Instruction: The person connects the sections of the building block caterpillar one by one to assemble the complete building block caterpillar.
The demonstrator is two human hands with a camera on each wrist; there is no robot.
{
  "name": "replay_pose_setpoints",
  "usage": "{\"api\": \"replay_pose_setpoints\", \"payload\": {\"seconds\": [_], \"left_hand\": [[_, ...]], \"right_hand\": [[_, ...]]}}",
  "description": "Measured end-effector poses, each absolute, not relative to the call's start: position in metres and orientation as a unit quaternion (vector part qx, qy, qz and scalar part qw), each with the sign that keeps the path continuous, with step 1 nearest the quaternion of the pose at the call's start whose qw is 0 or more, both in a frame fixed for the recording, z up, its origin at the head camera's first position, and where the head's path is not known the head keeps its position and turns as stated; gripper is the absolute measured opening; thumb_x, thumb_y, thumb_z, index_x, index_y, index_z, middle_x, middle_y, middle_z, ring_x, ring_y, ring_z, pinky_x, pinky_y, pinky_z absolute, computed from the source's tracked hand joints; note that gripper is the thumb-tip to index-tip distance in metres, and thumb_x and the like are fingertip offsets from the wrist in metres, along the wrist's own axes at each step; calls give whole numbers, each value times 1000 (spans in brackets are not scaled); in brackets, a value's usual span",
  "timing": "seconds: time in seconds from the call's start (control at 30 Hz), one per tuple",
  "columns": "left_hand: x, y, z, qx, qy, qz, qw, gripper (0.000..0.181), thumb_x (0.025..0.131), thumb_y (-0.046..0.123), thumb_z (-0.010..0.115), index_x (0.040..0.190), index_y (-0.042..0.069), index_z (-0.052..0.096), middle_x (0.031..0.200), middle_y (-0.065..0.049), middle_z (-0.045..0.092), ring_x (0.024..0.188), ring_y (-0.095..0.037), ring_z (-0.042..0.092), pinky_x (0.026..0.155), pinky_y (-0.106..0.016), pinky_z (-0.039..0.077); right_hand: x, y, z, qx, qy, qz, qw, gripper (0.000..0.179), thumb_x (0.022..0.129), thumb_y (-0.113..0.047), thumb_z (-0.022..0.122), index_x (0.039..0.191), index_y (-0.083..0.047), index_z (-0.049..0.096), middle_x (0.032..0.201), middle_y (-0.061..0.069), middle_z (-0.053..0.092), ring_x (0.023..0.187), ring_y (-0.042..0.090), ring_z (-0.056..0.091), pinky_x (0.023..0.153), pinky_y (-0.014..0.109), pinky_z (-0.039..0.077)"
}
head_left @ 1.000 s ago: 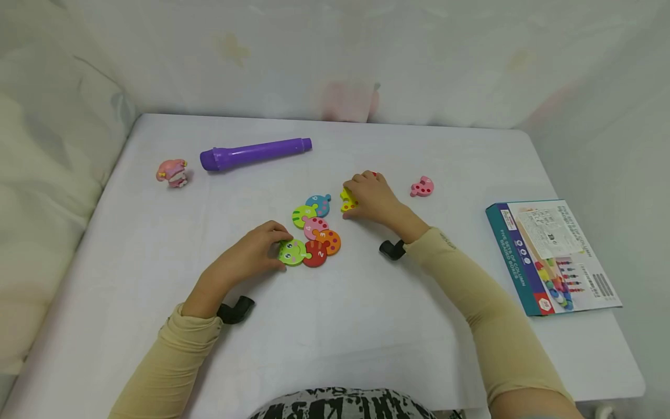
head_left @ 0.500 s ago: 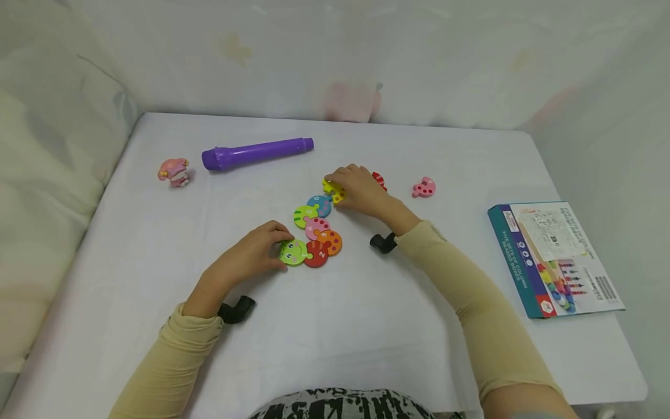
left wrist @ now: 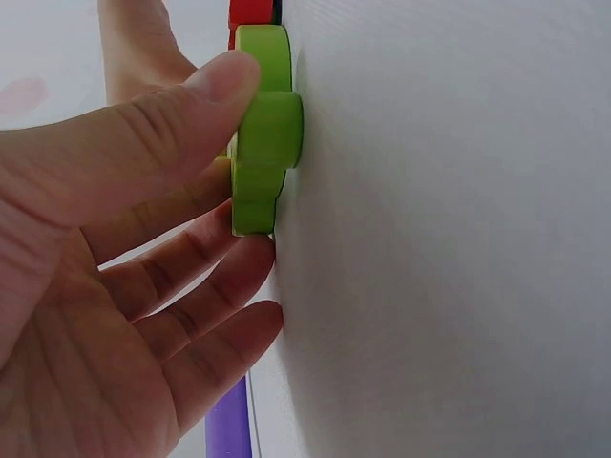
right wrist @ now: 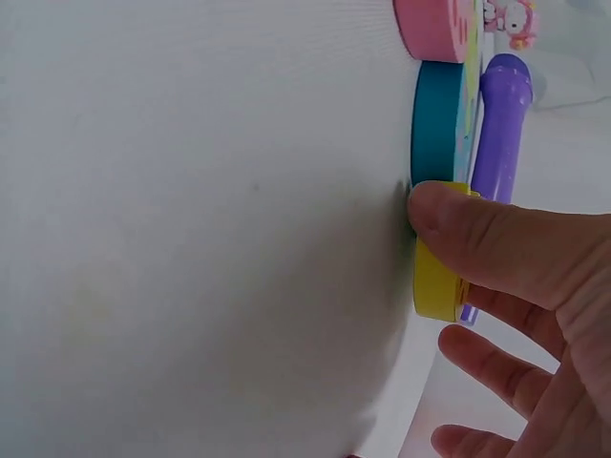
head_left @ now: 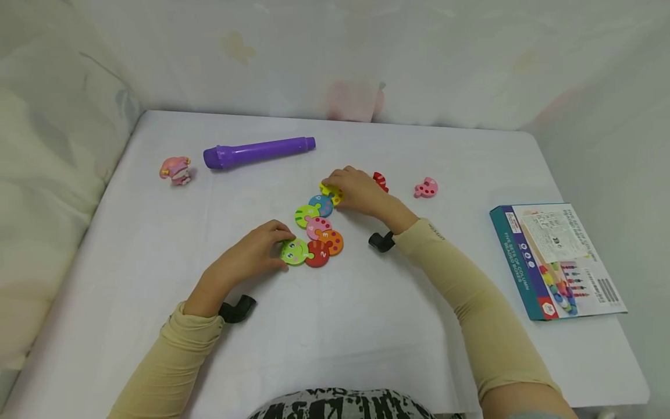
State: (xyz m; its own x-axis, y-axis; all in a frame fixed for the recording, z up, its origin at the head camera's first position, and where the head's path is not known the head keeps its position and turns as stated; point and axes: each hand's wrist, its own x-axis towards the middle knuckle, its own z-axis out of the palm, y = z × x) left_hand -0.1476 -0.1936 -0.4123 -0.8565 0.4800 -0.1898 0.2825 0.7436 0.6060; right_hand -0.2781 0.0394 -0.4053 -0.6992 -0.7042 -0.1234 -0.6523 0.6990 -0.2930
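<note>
A winding caterpillar of flat, round puzzle pieces lies mid-table. Its smiling green head piece is held between the thumb and fingers of my left hand; the left wrist view shows the thumb on its thick edge. From the head run a red piece, an orange one, a pink one, a lime striped one and a blue one. At the blue end, my right hand pinches a yellow spotted piece, its edge right against the blue piece.
Beyond my right hand lie a red striped piece, partly hidden, and a pink spotted piece. A purple toy microphone and a pink figurine are at the back left. A flat box sits at the right.
My right hand has moved left with the yellow piece, bringing it up to the blue piece. The red striped piece is now partly uncovered. My left hand stays on the green head.
</note>
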Motion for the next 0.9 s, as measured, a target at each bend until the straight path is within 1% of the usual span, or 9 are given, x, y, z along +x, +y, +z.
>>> {"api": "replay_pose_setpoints", "payload": {"seconds": [0.27, 0.4, 0.47, 0.57, 0.67, 0.8, 0.9], "left_hand": [[-148, -194, -413, 209, 918, 291, 171, 54, 70, 12, 81, 118, -1, 60, 119, -11, 51, 112, -26, 48, 100, -43, 39], [-148, -194, -412, 207, 919, 289, 171, 54, 70, 12, 81, 118, -1, 60, 119, -12, 51, 112, -27, 48, 100, -43, 39], [-148, -194, -413, 206, 919, 290, 172, 54, 70, 12, 81, 118, 0, 59, 119, -12, 51, 113, -27, 48, 100, -43, 39], [-148, -194, -413, 204, 920, 289, 171, 55, 70, 13, 81, 118, 0, 59, 120, -11, 51, 113, -27, 48, 100, -44, 38], [-149, -194, -414, 204, 920, 287, 170, 55, 70, 13, 81, 119, 0, 59, 120, -11, 51, 113, -27, 47, 100, -44, 38], [-150, -196, -414, 204, 921, 285, 169, 55, 70, 12, 80, 119, 0, 59, 120, -11, 51, 113, -27, 47, 100, -45, 38], [-150, -197, -414, 204, 921, 286, 168, 55, 70, 12, 80, 119, 0, 59, 120, -11, 51, 113, -27, 47, 100, -45, 38]], "right_hand": [[-278, 38, -408, -361, 918, -91, 135, 55, 80, -26, 72, 130, -14, 53, 126, 3, 55, 112, 22, 45, 98, 36, 38], [-279, 39, -407, -360, 916, -95, 151, 57, 81, -27, 71, 132, -15, 51, 129, 2, 53, 115, 22, 43, 100, 38, 36], [-281, 43, -407, -364, 914, -101, 150, 59, 81, -27, 72, 133, -14, 50, 131, 4, 51, 118, 23, 42, 102, 39, 34], [-285, 55, -403, -347, 919, -132, 135, 62, 79, -27, 74, 134, -12, 49, 133, 6, 49, 121, 25, 41, 104, 39, 32], [-289, 74, -400, -304, 928, -180, 115, 63, 79, -25, 74, 134, -12, 48, 135, 8, 46, 124, 26, 37, 106, 41, 30], [-291, 98, -397, -249, 937, -226, 95, 61, 82, -24, 71, 136, -13, 45, 136, 8, 44, 125, 27, 35, 106, 43, 31], [-289, 111, -395, -222, 941, -246, 75, 58, 85, -22, 68, 137, -12, 44, 136, 8, 44, 126, 27, 35, 106, 43, 31]]}}
